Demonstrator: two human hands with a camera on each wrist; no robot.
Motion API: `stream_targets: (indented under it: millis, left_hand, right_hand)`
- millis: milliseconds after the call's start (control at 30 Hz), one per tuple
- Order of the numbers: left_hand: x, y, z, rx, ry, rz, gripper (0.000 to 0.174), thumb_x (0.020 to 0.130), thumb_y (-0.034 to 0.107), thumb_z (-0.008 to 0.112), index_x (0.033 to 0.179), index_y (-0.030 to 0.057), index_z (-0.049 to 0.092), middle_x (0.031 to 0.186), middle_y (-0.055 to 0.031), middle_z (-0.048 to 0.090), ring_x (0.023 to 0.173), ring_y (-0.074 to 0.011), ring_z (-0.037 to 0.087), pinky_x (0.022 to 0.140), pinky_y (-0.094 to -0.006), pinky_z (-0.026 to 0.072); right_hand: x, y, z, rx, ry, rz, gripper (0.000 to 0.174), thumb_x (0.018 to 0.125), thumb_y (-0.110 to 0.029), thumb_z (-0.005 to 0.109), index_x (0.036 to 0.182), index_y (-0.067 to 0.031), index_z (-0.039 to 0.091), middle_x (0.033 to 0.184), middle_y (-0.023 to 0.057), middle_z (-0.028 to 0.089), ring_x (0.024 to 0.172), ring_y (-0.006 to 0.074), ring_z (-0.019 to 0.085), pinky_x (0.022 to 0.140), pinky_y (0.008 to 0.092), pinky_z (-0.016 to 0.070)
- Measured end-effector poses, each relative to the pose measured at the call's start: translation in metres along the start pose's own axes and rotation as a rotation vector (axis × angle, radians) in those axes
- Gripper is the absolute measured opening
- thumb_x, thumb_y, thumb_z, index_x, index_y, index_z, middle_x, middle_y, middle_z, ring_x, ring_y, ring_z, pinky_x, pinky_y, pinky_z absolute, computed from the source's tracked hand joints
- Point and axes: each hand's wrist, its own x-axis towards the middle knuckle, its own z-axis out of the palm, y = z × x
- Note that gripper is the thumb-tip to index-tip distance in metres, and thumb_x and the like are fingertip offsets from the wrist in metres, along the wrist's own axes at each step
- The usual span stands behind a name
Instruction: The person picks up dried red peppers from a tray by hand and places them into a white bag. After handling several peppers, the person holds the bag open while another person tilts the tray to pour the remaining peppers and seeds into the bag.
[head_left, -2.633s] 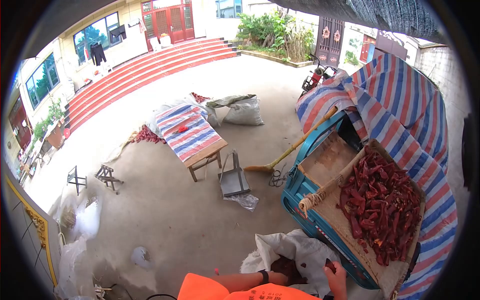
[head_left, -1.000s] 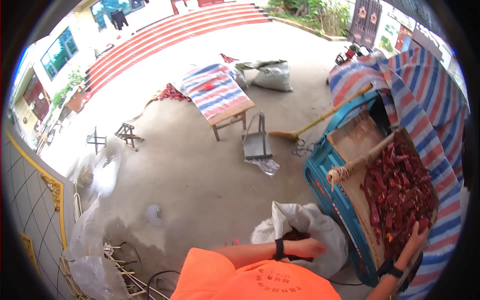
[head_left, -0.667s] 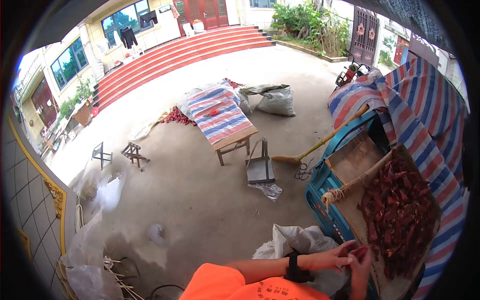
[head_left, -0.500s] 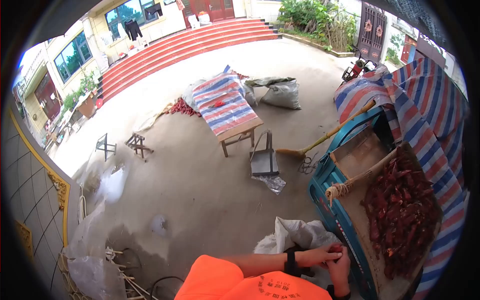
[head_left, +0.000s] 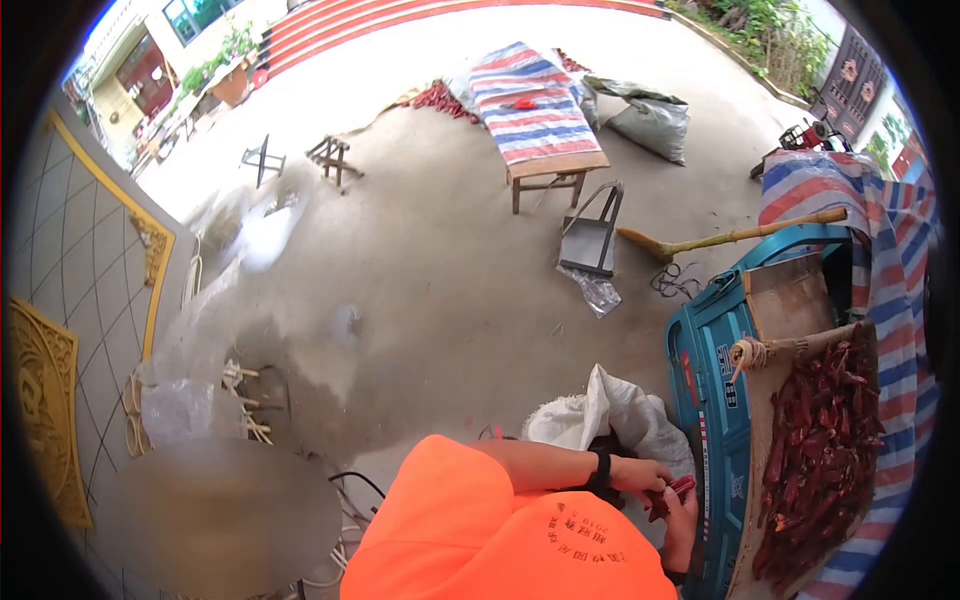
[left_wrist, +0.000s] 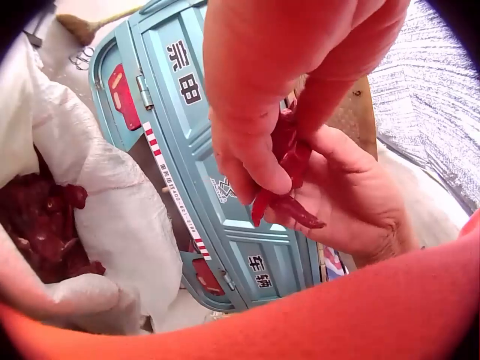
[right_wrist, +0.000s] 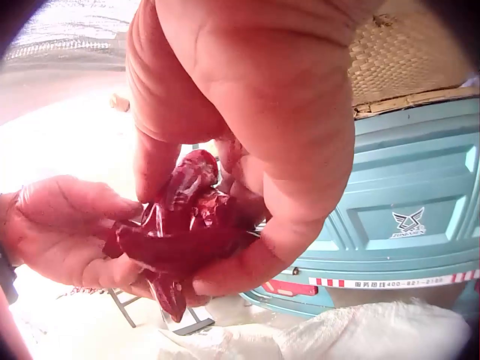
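Both hands meet at the right side of a white woven sack (head_left: 640, 420), close to the teal truck bed's tailgate. Between them are several dried red chili peppers (right_wrist: 180, 247). My left hand (head_left: 640, 477) pinches the peppers from one side, its fingers curled over them in the left wrist view. My right hand (head_left: 682, 525) grips the same bunch, thumb and fingers curled round it in the right wrist view. More dark red peppers (left_wrist: 49, 225) lie inside the sack's open mouth. A woven winnowing basket (head_left: 755, 420) holding a heap of chili peppers (head_left: 820, 460) rests on the truck bed.
The teal tailgate (head_left: 715, 420) stands right beside the hands. Behind are a broom (head_left: 750, 232), a dustpan (head_left: 588, 245) and a low table (head_left: 560, 165) under striped sheeting. Small folding stools (head_left: 330, 160) and plastic film (head_left: 180, 405) lie to the left.
The left hand came out of the sack and the right hand went to the pepper heap, then back. Both hands then came together on the peppers. The head view swung right and down.
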Motion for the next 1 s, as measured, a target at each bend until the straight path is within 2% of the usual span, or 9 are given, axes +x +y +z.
stream_targets:
  millis: [100,300,500,533,600,667,800,833,1000]
  left_hand:
    - [0.005,-0.011,0.004,0.077,0.028,0.044,0.041,0.083,0.0,0.053,0.124,-0.0042,0.052,0.101,-0.0126,0.063,0.089,-0.021,0.064,0.074,-0.0312,0.0561]
    - [0.008,-0.02,-0.007,0.041,0.281,-0.009,0.027,0.078,-0.005,0.051,0.102,-0.007,0.062,0.085,-0.0126,0.066,0.069,-0.0201,0.068,0.061,-0.0306,0.0568]
    - [-0.005,-0.017,-0.024,0.623,0.372,-0.036,0.018,0.078,0.001,0.055,0.095,-0.0001,0.061,0.08,-0.0137,0.064,0.064,-0.0183,0.065,0.053,-0.0314,0.0526]
    - [-0.011,-0.005,-0.02,0.722,0.307,-0.194,0.022,0.078,0.014,0.065,0.095,0.0002,0.064,0.085,-0.0184,0.066,0.076,-0.026,0.067,0.065,-0.0374,0.0528]
    - [0.022,-0.09,-0.07,0.923,0.055,0.182,0.039,0.079,0.029,0.067,0.106,0.0007,0.064,0.092,-0.022,0.066,0.091,-0.0314,0.064,0.08,-0.0395,0.0504]
    - [-0.011,-0.035,-0.02,1.217,0.314,-0.044,0.051,0.081,0.04,0.063,0.114,0.0021,0.063,0.102,-0.0234,0.065,0.098,-0.0361,0.061,0.09,-0.0426,0.0461]
    - [-0.011,0.01,0.012,0.216,0.228,-0.169,0.053,0.084,0.045,0.061,0.112,0.0008,0.06,0.104,-0.0224,0.064,0.096,-0.0375,0.063,0.081,-0.0412,0.051]
    - [-0.01,0.019,0.015,0.216,0.126,-0.229,0.05,0.084,0.042,0.062,0.108,-0.0019,0.059,0.101,-0.0194,0.066,0.089,-0.0325,0.066,0.074,-0.0381,0.0522]
    - [0.009,-0.019,-0.011,0.727,0.136,0.038,0.037,0.09,0.029,0.06,0.106,-0.0037,0.057,0.102,-0.0119,0.064,0.084,-0.0221,0.064,0.072,-0.0348,0.0525]
  right_hand:
    - [-0.011,-0.022,0.009,0.133,0.081,0.1,0.028,0.092,-0.017,0.058,0.114,-0.0026,0.05,0.098,0.0057,0.058,0.082,0.0127,0.059,0.07,0.0254,0.049]
    - [-0.008,-0.015,0.003,0.067,0.2,0.076,0.024,0.092,-0.024,0.058,0.107,-0.0057,0.053,0.082,0.002,0.057,0.065,0.0108,0.055,0.051,0.0246,0.0446]
    - [-0.018,-0.02,-0.002,0.113,0.233,0.098,0.018,0.09,-0.021,0.058,0.101,-0.0074,0.054,0.078,0.0014,0.056,0.061,0.0098,0.054,0.049,0.0237,0.0439]
    - [-0.018,-0.021,0.0,0.119,0.197,0.084,0.018,0.09,-0.021,0.058,0.101,-0.0074,0.054,0.077,0.0014,0.056,0.061,0.0099,0.054,0.049,0.0237,0.0439]
    - [-0.016,-0.003,-0.006,0.069,0.2,0.059,0.023,0.087,-0.022,0.063,0.103,-0.006,0.055,0.08,0.0032,0.059,0.062,0.0106,0.056,0.049,0.0257,0.0446]
    - [-0.009,0.013,-0.01,-0.051,0.233,0.015,0.027,0.085,-0.022,0.065,0.104,-0.005,0.056,0.082,0.0048,0.061,0.063,0.0115,0.058,0.051,0.0271,0.046]
    - [-0.003,0.026,0.008,-0.48,0.329,-0.067,0.041,0.076,-0.031,0.074,0.103,-0.0049,0.057,0.087,0.0101,0.065,0.077,0.0252,0.065,0.066,0.0362,0.0505]
    - [-0.011,0.001,0.021,-0.632,0.32,-0.004,0.049,0.073,-0.037,0.074,0.108,-0.0073,0.057,0.093,0.0143,0.067,0.087,0.0329,0.066,0.073,0.0412,0.0509]
    - [-0.016,-0.01,0.037,-0.864,0.202,-0.076,0.046,0.075,-0.038,0.07,0.11,-0.0114,0.058,0.089,0.016,0.067,0.085,0.0343,0.066,0.072,0.0395,0.0513]
